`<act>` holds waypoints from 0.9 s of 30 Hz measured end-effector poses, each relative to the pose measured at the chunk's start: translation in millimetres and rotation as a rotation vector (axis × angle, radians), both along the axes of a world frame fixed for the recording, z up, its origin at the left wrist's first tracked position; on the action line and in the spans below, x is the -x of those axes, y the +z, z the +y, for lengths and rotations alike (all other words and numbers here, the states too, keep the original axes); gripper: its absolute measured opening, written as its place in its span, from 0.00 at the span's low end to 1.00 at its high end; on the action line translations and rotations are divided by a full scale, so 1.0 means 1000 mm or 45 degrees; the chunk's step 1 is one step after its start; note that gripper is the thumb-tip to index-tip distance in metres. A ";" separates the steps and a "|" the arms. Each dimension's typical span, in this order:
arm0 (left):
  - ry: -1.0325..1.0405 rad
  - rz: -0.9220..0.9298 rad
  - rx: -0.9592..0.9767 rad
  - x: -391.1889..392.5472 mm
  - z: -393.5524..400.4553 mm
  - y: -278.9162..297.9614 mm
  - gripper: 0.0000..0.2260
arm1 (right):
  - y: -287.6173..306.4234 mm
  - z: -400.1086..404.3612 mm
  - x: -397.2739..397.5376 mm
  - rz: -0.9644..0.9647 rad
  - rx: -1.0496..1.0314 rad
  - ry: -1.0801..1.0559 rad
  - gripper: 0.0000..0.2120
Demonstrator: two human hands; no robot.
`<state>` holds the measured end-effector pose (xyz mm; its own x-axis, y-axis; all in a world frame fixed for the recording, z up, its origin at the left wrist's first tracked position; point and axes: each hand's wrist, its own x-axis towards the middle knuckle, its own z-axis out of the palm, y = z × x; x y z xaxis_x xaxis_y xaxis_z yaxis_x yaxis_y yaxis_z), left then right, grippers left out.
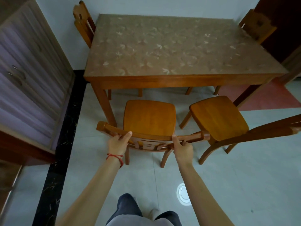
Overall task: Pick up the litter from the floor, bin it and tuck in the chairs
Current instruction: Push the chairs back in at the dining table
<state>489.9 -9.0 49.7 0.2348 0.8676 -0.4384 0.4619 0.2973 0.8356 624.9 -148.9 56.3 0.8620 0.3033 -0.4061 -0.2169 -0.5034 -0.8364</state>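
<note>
Far left there's a cabinet [27,75] w/ pale striped doors, black floor strip beside it. Then a chair [83,22] tucked at the table's left end, only its back showing. My left hand [118,142], red string on the wrist, is wrapped round the top rail of the near chair [149,118], thumb lying along the rail. That chair sits in front of the table [171,51], seat facing the table's near edge, back rail running left-right, parallel to that edge; seat not under the top yet, front edge just short of it. My right hand [183,147] is clamped on the same rail toward its right end, so hands are apart, one per side. Right of that, a second chair [218,118] stands angled, seat pointing toward the table's right leg, well out. Another chair back [259,23] at the far right end.
</note>
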 end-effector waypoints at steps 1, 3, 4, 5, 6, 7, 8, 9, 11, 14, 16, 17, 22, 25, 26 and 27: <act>-0.043 0.044 -0.032 -0.002 0.001 0.001 0.15 | -0.001 0.003 0.000 -0.005 0.005 -0.019 0.16; -0.072 0.072 -0.088 -0.006 0.003 0.002 0.17 | -0.002 0.006 -0.002 -0.011 0.021 -0.054 0.15; -0.066 0.071 -0.100 -0.008 0.004 0.002 0.17 | -0.002 0.007 -0.003 -0.014 0.034 -0.059 0.16; -0.059 0.073 -0.111 -0.008 0.005 0.002 0.17 | -0.003 0.008 -0.003 -0.021 0.049 -0.056 0.16; -0.053 0.069 -0.121 -0.009 0.006 0.000 0.17 | -0.002 0.008 -0.003 -0.034 0.063 -0.052 0.17; -0.044 0.065 -0.128 -0.009 0.006 -0.002 0.17 | -0.003 0.009 -0.003 -0.045 0.076 -0.050 0.17; -0.038 0.063 -0.136 -0.009 0.006 -0.005 0.16 | -0.003 0.009 -0.003 -0.058 0.081 -0.049 0.17; -0.035 0.068 -0.155 -0.009 0.005 -0.007 0.16 | -0.003 0.009 -0.004 -0.066 0.084 -0.050 0.16; -0.031 0.080 -0.196 -0.010 0.006 -0.009 0.16 | -0.001 0.010 -0.006 -0.078 0.088 -0.055 0.15; -0.031 0.070 -0.233 -0.017 0.007 -0.009 0.15 | 0.003 0.013 -0.013 -0.108 0.067 -0.068 0.15; -0.012 0.051 -0.239 -0.023 0.008 -0.008 0.16 | 0.004 0.016 -0.019 -0.110 0.051 -0.072 0.14; -0.003 0.035 -0.236 -0.025 0.009 -0.009 0.16 | 0.003 0.018 -0.023 -0.112 0.045 -0.076 0.14; 0.018 0.009 -0.185 -0.042 0.019 -0.009 0.17 | 0.001 0.029 -0.043 -0.116 0.031 -0.082 0.14; 0.048 0.020 -0.197 -0.055 0.025 -0.010 0.18 | 0.000 0.037 -0.059 -0.123 0.027 -0.047 0.14; 0.054 0.025 -0.210 -0.060 0.028 -0.011 0.18 | 0.000 0.040 -0.065 -0.127 0.023 -0.037 0.14; 0.061 0.029 -0.220 -0.066 0.030 -0.011 0.18 | 0.000 0.043 -0.072 -0.133 0.018 -0.027 0.14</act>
<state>555.9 21.5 39.1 0.1833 0.9404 -0.2865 0.4698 0.1722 0.8658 696.9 -105.8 56.5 0.9061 0.2793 -0.3176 -0.1394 -0.5118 -0.8477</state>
